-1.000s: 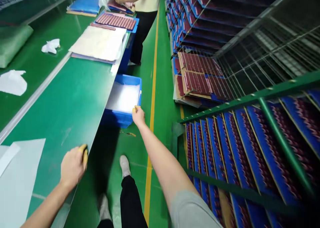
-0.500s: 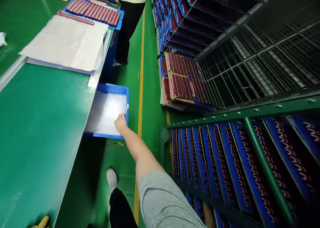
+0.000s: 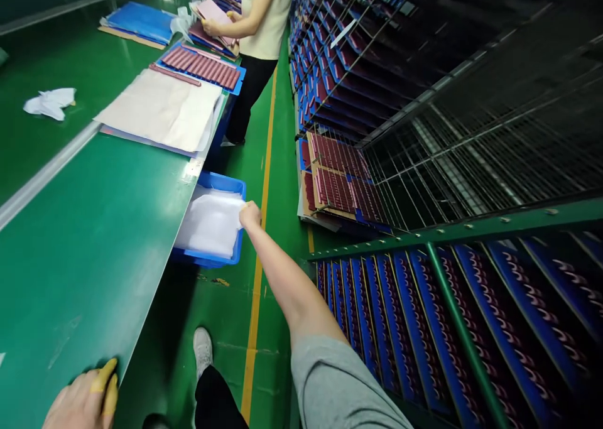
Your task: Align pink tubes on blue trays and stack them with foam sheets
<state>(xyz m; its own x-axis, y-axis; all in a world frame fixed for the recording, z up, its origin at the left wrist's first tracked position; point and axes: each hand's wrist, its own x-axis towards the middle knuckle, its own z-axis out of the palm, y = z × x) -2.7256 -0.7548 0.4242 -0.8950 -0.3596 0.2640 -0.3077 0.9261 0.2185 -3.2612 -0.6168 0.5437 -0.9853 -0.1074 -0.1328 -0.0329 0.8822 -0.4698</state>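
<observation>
My right hand reaches down to a blue bin on the floor under the green table's edge. Its fingers are closed on the corner of a white sheet, which lifts off the stack of white sheets in the bin. My left hand rests on the near edge of the green table at the bottom left, fingers curled against the edge, with yellow finger covers showing. It holds nothing I can see.
A pale sheet stack and a blue tray of maroon strips lie further along the table. Another person stands beyond, handling pink sheets. Racks of blue trays fill the right. Crumpled white paper lies left.
My right hand went from the bin's rim into the bin and now pinches a white sheet, lifting its corner. My left hand stays on the table edge while the view shifts.
</observation>
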